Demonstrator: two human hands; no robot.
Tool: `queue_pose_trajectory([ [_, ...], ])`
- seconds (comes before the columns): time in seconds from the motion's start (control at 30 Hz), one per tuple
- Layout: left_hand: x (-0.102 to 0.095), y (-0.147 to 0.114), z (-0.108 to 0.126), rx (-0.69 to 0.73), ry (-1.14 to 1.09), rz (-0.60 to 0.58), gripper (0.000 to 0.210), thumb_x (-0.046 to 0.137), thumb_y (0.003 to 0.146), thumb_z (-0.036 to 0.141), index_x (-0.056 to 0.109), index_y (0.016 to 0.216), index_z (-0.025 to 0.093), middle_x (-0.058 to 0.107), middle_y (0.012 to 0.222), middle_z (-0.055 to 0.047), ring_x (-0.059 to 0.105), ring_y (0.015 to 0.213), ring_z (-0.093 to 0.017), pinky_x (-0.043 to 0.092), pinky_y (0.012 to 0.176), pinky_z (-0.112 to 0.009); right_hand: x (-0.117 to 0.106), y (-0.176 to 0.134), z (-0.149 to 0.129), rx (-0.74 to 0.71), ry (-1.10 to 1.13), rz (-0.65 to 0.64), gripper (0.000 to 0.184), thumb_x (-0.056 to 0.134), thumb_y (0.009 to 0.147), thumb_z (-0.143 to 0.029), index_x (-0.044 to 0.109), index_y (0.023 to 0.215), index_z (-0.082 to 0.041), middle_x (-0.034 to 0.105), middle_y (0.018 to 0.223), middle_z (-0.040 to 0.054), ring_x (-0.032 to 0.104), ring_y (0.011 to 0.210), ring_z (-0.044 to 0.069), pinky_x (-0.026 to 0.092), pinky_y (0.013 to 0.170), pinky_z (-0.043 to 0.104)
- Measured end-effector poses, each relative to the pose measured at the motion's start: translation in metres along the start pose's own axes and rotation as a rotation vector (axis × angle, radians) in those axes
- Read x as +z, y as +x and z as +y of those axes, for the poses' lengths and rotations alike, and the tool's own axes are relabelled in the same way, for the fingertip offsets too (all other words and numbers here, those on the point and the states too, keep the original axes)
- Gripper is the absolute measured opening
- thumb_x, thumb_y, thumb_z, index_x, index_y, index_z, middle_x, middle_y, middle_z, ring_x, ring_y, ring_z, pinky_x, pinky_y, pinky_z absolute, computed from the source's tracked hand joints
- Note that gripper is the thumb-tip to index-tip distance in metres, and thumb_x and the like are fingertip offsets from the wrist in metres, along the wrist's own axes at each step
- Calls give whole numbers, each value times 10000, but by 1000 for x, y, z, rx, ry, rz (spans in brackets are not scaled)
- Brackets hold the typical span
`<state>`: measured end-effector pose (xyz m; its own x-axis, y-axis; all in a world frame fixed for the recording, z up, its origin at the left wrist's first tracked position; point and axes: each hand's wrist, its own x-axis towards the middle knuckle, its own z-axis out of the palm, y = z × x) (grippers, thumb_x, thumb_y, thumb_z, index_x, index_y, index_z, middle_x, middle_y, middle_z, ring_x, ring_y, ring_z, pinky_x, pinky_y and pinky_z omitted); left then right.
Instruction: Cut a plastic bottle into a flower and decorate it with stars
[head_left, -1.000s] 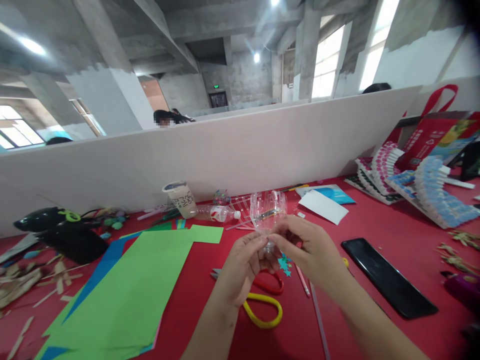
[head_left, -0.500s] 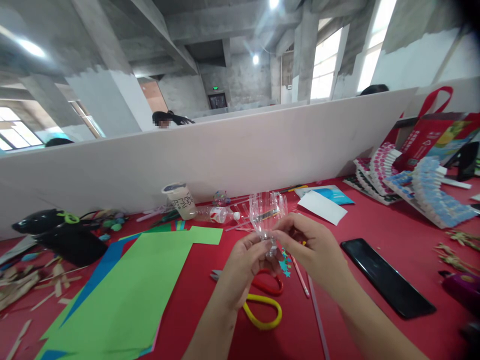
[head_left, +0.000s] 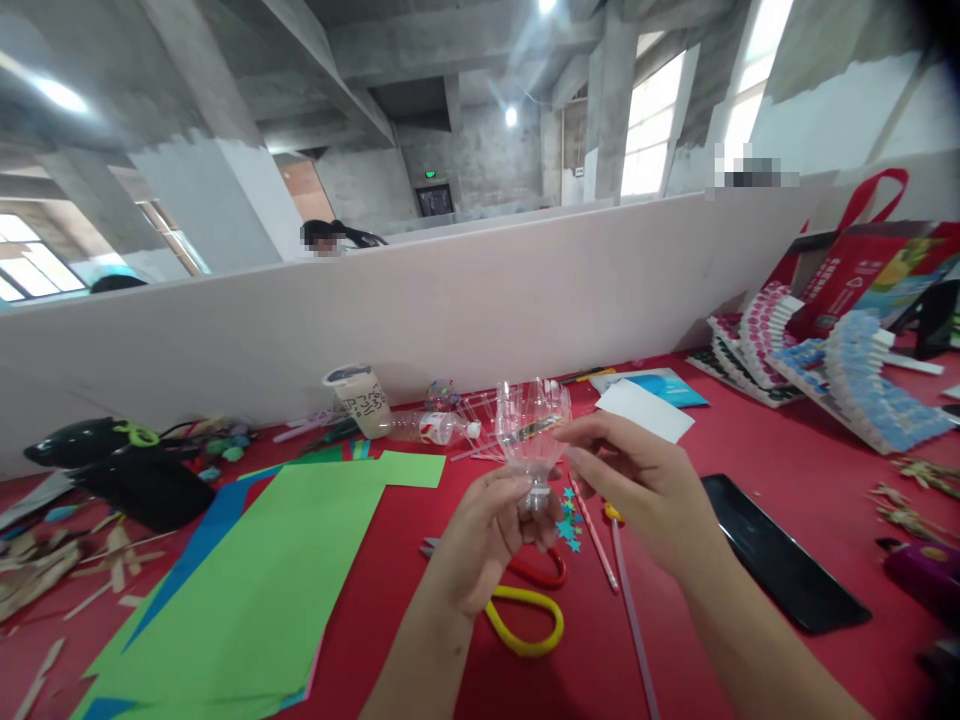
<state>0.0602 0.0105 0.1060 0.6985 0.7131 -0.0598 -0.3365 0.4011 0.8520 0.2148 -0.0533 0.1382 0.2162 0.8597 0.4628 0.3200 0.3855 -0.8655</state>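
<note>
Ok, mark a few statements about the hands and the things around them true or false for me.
1. The left hand holds a clear bottle piece by its neck. True.
2. The green paper lies to the right of the left hand. False: it lies to the left.
3. The black phone lies to the right of the right hand. True.
4. The small stars are yellow. False: they are blue-green.
5. The labelled bottle stands upright. False: it lies on its side.

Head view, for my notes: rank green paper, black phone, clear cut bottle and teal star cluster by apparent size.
1. Green paper
2. Black phone
3. Clear cut bottle, in left hand
4. Teal star cluster
</note>
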Motion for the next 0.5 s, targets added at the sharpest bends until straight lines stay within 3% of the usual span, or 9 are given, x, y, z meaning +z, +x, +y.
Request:
queue_pose_trajectory([
  [0.23,1,2,-1,-25,20,-7,220,520,831,249,653,888,84,647,673,-71,568,547,-110,438,511,-214,4,1,2,-43,-129,10,189,518,877,-139,655,937,-254,617,839,-15,594,744,116,484,605,213],
  [0.5,5,2,-1,-46,59,39,152,550,802,226,625,857,105,643,663,-67,571,571,-129,432,497,-226,7,2,4,137,-92,56,113,531,868,-196,639,892,-218,629,722,-21,570,543,86,440,461,185],
])
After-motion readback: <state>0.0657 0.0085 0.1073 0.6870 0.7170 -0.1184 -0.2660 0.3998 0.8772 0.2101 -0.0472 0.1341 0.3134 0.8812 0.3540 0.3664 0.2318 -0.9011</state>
